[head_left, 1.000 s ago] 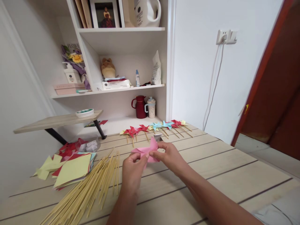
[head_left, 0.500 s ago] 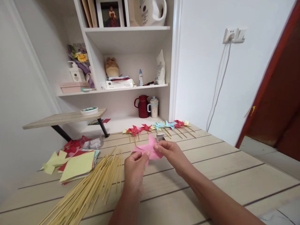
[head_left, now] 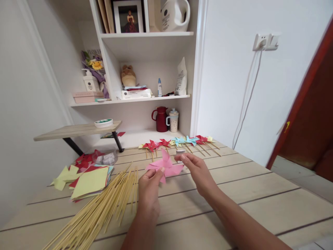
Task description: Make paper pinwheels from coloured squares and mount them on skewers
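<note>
A pink paper pinwheel [head_left: 168,167] with folded blades is pinched between the thumb and fingers of my left hand [head_left: 149,184], above the table. No stick shows on it. My right hand [head_left: 196,170] is just right of the pinwheel and apart from it, its fingers loosely bent with nothing visible in them. Behind its fingertips is a small grey, shiny object [head_left: 180,152], partly hidden, whose kind I cannot make out. A few tiny bits lie on the table beside the pinwheel's right blade. To the left of my left hand is a spread bundle of thin wooden sticks [head_left: 106,201].
Several finished pinwheels on sticks [head_left: 179,141] line the table's back edge. At left lie square paper sheets [head_left: 90,182], a yellow folded pinwheel [head_left: 65,176] and a clear plastic box [head_left: 106,158]. A small raised stand [head_left: 78,131], a red jug [head_left: 160,119] and a cup [head_left: 173,121] are behind.
My right hand has let go of the pinwheel's right blade and drawn slightly away to the right. My left hand still holds the pinwheel. The view has shifted slightly left.
</note>
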